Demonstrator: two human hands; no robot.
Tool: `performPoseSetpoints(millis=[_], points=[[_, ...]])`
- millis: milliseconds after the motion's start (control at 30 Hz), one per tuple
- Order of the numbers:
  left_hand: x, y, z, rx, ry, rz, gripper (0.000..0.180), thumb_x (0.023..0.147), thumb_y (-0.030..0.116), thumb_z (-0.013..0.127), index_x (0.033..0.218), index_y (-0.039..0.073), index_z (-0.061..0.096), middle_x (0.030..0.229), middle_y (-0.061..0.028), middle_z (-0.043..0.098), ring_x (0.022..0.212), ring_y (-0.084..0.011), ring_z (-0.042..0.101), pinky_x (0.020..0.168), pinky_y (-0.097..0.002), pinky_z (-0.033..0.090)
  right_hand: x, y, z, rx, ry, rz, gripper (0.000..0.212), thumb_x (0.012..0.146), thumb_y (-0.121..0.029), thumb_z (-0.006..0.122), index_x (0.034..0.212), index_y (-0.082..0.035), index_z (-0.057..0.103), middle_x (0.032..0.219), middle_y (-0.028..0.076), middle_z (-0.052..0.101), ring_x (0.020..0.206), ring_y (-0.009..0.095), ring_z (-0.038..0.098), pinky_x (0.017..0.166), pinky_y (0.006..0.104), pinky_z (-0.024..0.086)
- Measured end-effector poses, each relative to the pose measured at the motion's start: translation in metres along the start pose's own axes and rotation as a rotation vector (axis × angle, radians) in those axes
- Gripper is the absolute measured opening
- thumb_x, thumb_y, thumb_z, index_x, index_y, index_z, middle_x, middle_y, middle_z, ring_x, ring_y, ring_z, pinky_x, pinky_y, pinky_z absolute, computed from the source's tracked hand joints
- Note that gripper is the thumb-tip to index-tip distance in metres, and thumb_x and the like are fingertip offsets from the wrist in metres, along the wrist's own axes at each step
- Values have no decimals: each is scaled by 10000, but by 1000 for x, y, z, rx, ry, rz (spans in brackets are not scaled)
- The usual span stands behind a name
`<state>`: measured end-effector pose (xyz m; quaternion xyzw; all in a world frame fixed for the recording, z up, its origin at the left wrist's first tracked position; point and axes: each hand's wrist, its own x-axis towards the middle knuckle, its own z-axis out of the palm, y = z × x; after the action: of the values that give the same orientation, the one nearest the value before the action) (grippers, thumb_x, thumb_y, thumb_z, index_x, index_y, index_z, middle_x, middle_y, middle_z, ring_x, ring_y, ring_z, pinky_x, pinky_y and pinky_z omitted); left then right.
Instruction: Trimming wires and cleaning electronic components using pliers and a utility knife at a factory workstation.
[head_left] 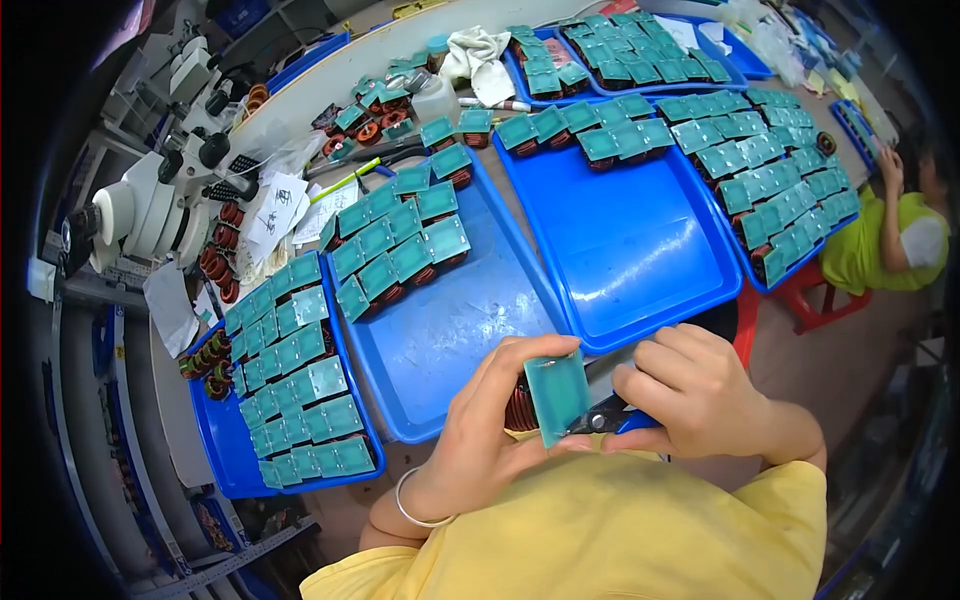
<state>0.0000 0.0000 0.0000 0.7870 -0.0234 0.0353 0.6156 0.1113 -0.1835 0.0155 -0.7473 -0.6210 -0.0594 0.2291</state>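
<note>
Close to my body, my left hand (478,425) grips a copper-wound coil with a square green board (558,393) on its face, the board turned toward the right. The dark red windings (520,408) show between my fingers and the board. My right hand (690,390) is closed around the blue handle of a pair of cutters (607,415). Their dark jaws meet the lower right edge of the board; whether they bite on a wire there is hidden. Just beyond my hands lie two blue trays with more such boarded coils at their far ends.
Blue trays (640,235) stand in a row, several packed with green-boarded coils (300,350). A microscope (140,210), papers (280,210) and bare red coils (218,262) are at the left. A white cloth (478,62) lies at the back. Another person (890,235) sits at the far right beside a red stool (815,295).
</note>
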Motion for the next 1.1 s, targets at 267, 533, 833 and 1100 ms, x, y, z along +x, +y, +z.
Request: performPoseSetpoints(millis=[267, 533, 833, 1100], points=[[-5, -1, 7, -302, 74, -60, 697, 668, 126, 785, 1224, 17, 381, 1100, -111, 497, 981, -194, 532, 845, -299, 436, 0, 12, 2, 128, 56, 23, 481, 734, -484, 612, 831, -21, 527, 689, 83, 426, 607, 248, 455, 557, 343, 371], [-6, 0, 3, -203, 1, 23, 672, 651, 108, 778, 1181, 14, 374, 1143, -126, 467, 1052, -190, 496, 884, -302, 419, 3, 14, -4, -5, 86, 117, 491, 728, -489, 611, 840, -18, 532, 707, 84, 430, 622, 247, 441, 567, 339, 341], [-3, 0, 5, -133, -20, 98, 665, 646, 131, 791, 1154, 13, 377, 1133, -145, 457, 1064, -206, 474, 908, -321, 403, 11, 8, -9, 15, 89, 72, 486, 706, -494, 631, 822, -32, 535, 690, 68, 431, 595, 237, 438, 545, 333, 336], [-2, -2, 4, -68, -3, 174, 640, 649, 75, 770, 1166, -7, 403, 1136, -169, 486, 1067, -262, 514, 884, -324, 432, 13, 7, -8, 20, 93, 64, 476, 700, -486, 643, 817, -36, 539, 677, 58, 422, 588, 229, 436, 539, 328, 334]])
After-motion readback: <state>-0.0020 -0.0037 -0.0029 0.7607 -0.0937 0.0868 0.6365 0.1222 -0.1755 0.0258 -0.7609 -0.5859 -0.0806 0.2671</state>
